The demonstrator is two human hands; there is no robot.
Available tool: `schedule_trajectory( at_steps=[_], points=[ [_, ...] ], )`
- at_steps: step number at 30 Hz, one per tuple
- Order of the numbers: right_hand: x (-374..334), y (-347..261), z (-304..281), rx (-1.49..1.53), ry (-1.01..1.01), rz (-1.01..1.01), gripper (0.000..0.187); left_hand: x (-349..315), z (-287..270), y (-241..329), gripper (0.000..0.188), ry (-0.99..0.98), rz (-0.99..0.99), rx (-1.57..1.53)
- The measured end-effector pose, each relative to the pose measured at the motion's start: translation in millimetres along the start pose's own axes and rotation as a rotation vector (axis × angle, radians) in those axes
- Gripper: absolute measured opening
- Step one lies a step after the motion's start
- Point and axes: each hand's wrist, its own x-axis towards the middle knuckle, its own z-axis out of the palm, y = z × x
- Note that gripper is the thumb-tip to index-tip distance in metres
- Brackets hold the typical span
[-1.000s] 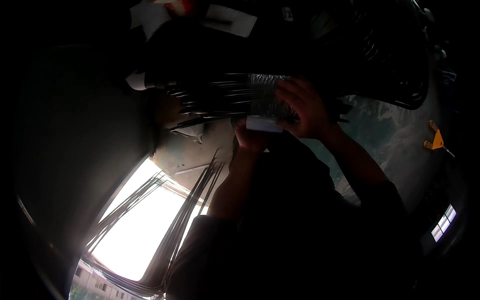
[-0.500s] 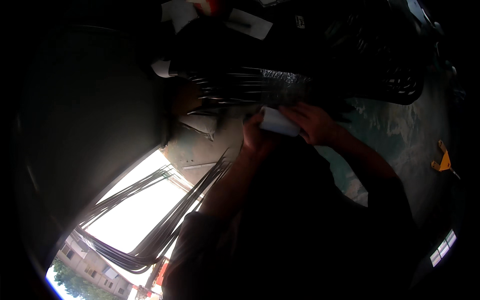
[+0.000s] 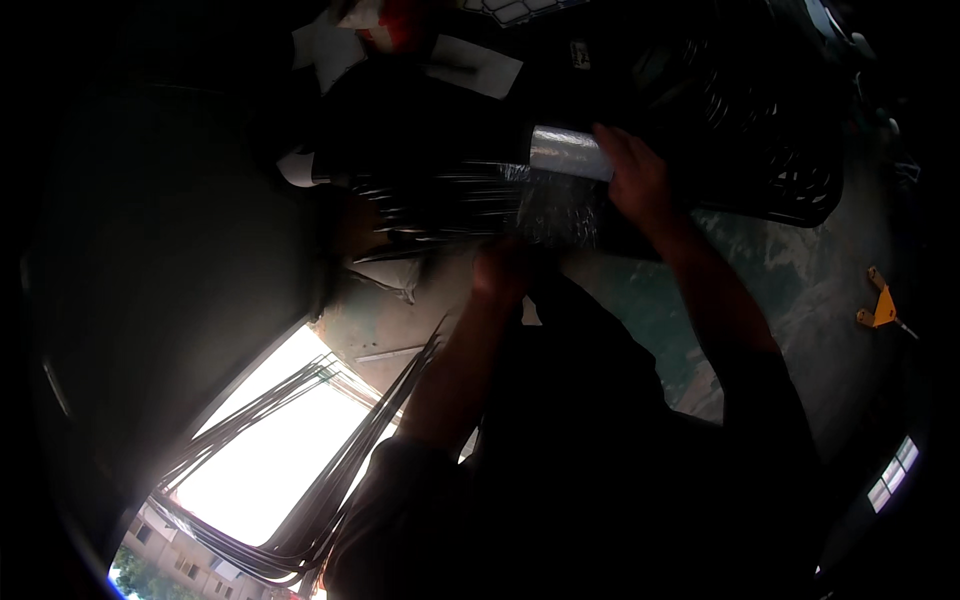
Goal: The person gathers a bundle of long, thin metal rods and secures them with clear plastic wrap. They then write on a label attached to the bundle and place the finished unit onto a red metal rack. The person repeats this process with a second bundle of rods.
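Gripping the film roll [image 3: 565, 152] by 1 end, the fingers of the right hand [image 3: 640, 182] likely leave it free to turn. Left hand [image 3: 502, 270]: fingers too dark to tell.

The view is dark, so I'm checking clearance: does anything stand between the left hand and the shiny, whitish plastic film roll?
Yes: the bundle of thin black rods, with crinkled clear film across it, lies between the left hand below and the shiny roll above in the picture. The right hand grips the roll.
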Motion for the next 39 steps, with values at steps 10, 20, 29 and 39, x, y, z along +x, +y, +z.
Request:
schedule_trajectory(
  at_steps=[10, 20, 29, 39],
  points=[
    [-1, -2, 1, -0.009, -0.001, 0.004, 0.06, 64, -3, 3, 0.051, -0.22, -0.09, -0.315],
    [18, -8, -2, -0.031, -0.147, 0.085, 0.051, 124, 31, 5, 0.059, -0.458, -0.345, -0.506],
    [4, -46, -21, 0.133, -0.332, 0.322, 0.071, 86, 118, 2, 0.045, -0.296, 0.022, -0.171],
    [-8, -49, -10, 0.176, -0.116, 0.157, 0.042, 59, 45, -3, 0.062, -0.251, 0.059, -0.098]
  ],
)
